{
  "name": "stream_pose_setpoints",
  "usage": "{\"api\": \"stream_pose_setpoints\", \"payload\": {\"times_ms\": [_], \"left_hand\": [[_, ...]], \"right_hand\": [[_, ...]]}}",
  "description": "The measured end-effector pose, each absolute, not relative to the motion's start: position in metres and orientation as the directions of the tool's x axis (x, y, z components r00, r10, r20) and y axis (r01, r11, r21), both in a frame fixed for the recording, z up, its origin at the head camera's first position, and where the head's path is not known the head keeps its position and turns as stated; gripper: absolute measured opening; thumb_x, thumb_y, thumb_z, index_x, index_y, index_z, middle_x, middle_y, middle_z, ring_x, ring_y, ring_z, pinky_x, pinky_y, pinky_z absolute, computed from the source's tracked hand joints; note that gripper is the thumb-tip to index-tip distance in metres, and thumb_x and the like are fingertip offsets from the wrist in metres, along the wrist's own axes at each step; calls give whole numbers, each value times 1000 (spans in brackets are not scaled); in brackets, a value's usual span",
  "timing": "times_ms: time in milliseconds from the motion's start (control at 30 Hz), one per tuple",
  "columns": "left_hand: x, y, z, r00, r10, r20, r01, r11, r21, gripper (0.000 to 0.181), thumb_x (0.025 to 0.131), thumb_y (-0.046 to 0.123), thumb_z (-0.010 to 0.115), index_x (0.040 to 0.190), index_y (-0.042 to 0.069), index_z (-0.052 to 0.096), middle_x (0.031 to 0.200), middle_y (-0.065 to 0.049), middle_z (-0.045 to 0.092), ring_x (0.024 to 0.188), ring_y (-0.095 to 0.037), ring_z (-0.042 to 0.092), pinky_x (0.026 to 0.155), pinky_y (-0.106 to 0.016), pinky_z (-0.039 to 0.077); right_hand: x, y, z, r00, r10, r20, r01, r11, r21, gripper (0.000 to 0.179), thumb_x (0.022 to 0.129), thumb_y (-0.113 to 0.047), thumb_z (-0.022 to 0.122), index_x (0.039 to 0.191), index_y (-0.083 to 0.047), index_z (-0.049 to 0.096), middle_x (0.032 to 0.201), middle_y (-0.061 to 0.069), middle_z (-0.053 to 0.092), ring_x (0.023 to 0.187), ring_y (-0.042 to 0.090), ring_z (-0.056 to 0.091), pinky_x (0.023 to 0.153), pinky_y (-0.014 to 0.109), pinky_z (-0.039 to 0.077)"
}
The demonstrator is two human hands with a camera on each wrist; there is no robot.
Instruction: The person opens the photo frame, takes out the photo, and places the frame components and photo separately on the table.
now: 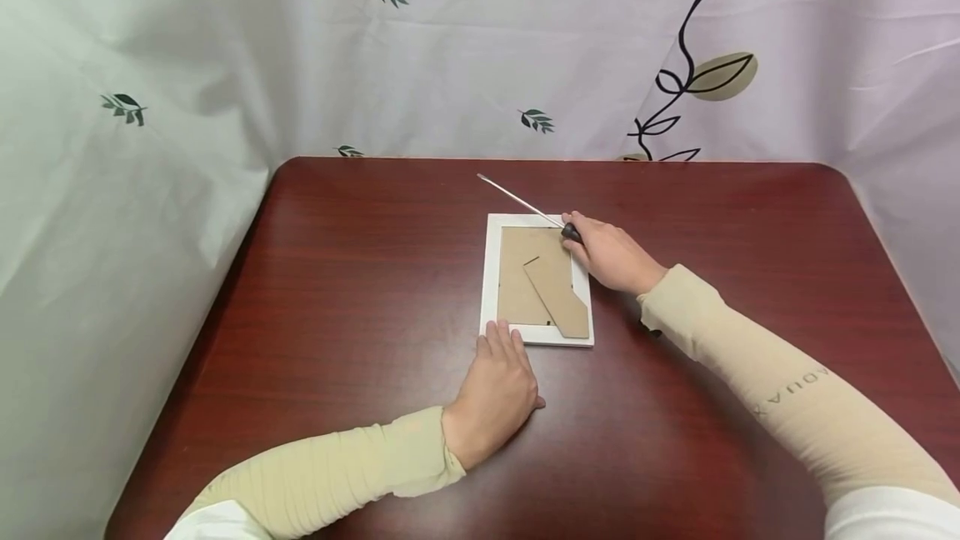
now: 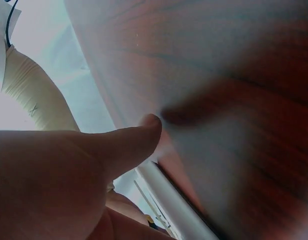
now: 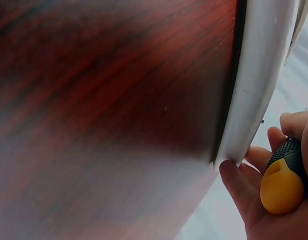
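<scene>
A white picture frame lies face down on the table, its brown backing board and folded easel stand facing up. With fingertips on the frame's near left corner, my left hand rests with its fingers straight; its thumb points out to the side over the table. My right hand is at the far right corner and holds a screwdriver. The screwdriver's black and yellow handle lies in the palm, and some fingertips touch the frame's edge. Its long metal shaft points to the far left, over the frame's far edge.
The dark red wooden table has rounded far corners. A pale curtain with leaf prints hangs behind it and along its left side. Beige sleeves cover both forearms.
</scene>
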State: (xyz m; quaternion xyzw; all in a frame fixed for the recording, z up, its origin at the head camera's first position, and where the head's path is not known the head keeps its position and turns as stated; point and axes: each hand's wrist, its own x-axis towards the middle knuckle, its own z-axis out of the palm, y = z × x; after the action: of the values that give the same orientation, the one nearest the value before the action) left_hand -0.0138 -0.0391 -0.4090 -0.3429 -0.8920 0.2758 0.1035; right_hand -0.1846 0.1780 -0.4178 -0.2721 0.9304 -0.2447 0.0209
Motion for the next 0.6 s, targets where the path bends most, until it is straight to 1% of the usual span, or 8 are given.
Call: {"api": "stream_pose_setpoints", "payload": {"times_ms": [167, 300, 400, 600], "left_hand": [[-16, -40, -409, -742, 670, 4, 545, 606, -580, 83, 93, 72, 43, 120, -1, 73, 117, -20, 70, 108, -32, 69, 84, -37, 57], [-16, -40, -408, -741, 671, 13, 545, 614, -571, 80, 94, 70, 44, 119, -1, 73, 116, -19, 71, 108, -31, 70, 83, -37, 57], [-17, -39, -408, -742, 670, 19, 544, 619, -566, 79, 94, 69, 44, 118, 0, 74, 116, -19, 71, 108, -31, 70, 82, -37, 57], [-17, -37, -406, -747, 664, 21, 538, 623, -567, 80, 94, 70, 43, 116, 0, 75, 114, -18, 72, 106, -31, 70, 81, -37, 57]], "right_hand": [[-185, 178, -417, -848, -522, 91, -498, 725, -476, 44, 103, -15, 55, 139, 9, 46, 136, 30, 55, 124, 41, 57, 102, 54, 46], [-185, 178, -417, -849, -521, 85, -494, 728, -475, 46, 103, -16, 55, 141, 9, 45, 140, 30, 52, 130, 41, 52, 106, 53, 43], [-185, 178, -417, -852, -517, 80, -489, 733, -473, 48, 103, -16, 55, 143, 10, 43, 144, 31, 49, 136, 43, 46, 109, 53, 40], [-183, 179, -416, -858, -509, 68, -479, 744, -466, 49, 104, -16, 54, 144, 10, 43, 144, 33, 48, 135, 43, 47, 109, 54, 40]]}}
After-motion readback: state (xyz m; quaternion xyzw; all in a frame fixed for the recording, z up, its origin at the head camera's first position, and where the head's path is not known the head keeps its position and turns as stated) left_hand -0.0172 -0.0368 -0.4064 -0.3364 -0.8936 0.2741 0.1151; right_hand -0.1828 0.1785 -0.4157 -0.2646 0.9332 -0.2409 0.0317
